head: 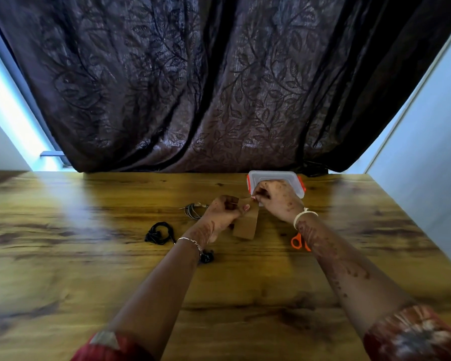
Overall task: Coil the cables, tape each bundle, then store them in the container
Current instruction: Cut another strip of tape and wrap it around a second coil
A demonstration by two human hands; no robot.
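At frame centre: left hand (224, 214) and right hand (276, 199) each pinch one wide brown tape strip (246, 226). Just above them, a clear orange-clipped plastic container (274, 176).

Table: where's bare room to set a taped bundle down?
Free: the left half of the table, left of the black cable; the right side beyond the orange scissors. Crowded: centre, where the left hand and right hand pinch brown tape between the grey cable and container.

A dark leaf-patterned curtain (219, 87) hangs behind a glossy wooden table (89, 256), pale walls (432, 178) either side
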